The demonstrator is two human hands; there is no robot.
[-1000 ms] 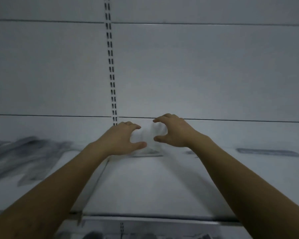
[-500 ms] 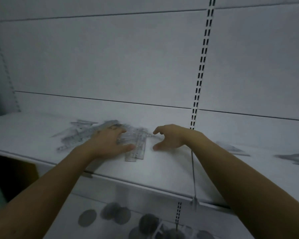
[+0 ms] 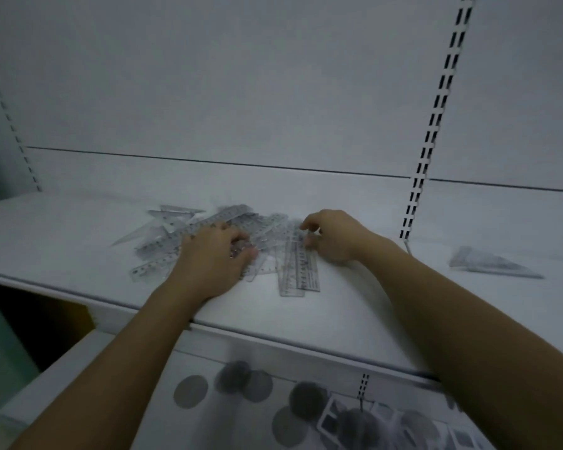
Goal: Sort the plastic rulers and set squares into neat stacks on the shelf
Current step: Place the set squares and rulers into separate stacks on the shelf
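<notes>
The left fingers [image 3: 238, 237] are curling down into the heap [image 3: 189, 232] of clear rulers and set squares, gripping a few, with the left hand [image 3: 213, 258] lying over its middle. The right fingertips [image 3: 304, 226] are hooking at the far ends of the aligned rulers [image 3: 298, 274] just beside the heap; blur is hiding whether the right hand [image 3: 333, 237] is pinching one. Everything is lying on the white shelf [image 3: 306, 323], a stack of set squares [image 3: 491, 263] sitting well apart to the right. I'd be sliding one ruler out flat, not lifting, so the slick plastic isn't dragging neighbours along, then squaring its ends against the aligned ones.
</notes>
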